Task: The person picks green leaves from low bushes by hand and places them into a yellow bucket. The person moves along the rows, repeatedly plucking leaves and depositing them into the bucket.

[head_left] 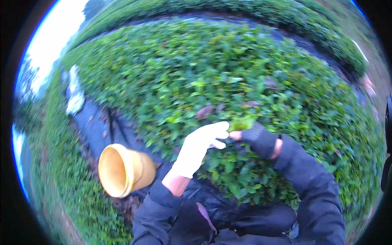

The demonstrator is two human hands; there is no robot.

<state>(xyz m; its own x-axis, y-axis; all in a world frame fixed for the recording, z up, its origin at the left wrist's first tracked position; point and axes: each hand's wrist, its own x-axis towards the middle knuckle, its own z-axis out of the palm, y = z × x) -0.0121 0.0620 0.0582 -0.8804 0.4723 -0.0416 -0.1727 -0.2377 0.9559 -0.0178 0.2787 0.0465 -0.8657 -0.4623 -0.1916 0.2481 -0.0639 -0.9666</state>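
My left hand (199, 147), in a white glove, hangs over the leafy bush row (192, 85), thumb and fingers apart, and I see nothing between them. Its fingertips come close to my right hand (258, 141), which wears a dark fingerless glove with bare fingertips. A small bunch of light green leafy shoots (241, 123) shows at the right hand's closed fingers, and the hand seems to grip it. Blur and leaves hide part of the right fingers.
Left of my left arm stands a yellow bucket (149, 167), its mouth showing at the left. Black ground sheet (92, 122) runs beside the row, with a pale bag-like bundle (75, 92) farther along. Another bush row (245, 8) lies beyond. My knees touch the near side.
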